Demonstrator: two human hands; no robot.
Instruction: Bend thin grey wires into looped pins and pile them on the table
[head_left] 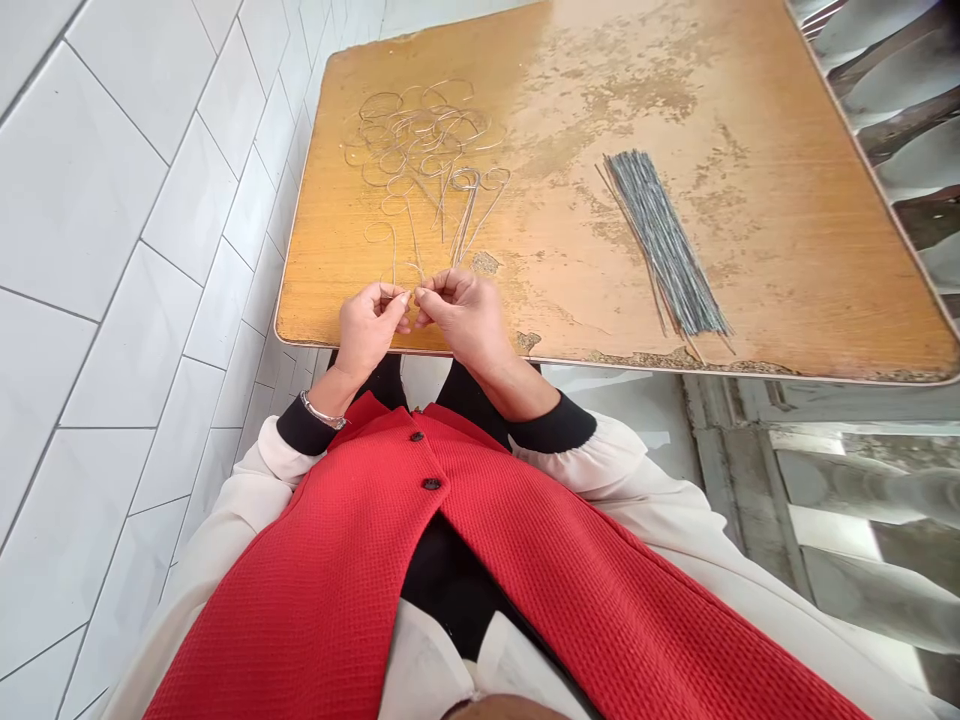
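Close to the table's near edge, my left hand [367, 328] is closed in a pinch, thumb against forefinger. Just beside it, my right hand [472, 318] pinches the same way, its fingertips almost touching those of the left. A thin wire [415, 268] shows at the fingertips; most of it is hidden by the fingers. Beyond the hands lies a loose heap of wires with curled, looped ends [420, 140]. Several looped wires [466, 205] have straight tails pointing toward my right hand. Off to the right rests a bundle of straight grey wires [667, 245].
The worn wooden table [555, 250] has peeling patches and a chipped near edge. A white tiled wall [112, 250] runs close along the left. Pale balusters [892, 70] stand past the table's right side.
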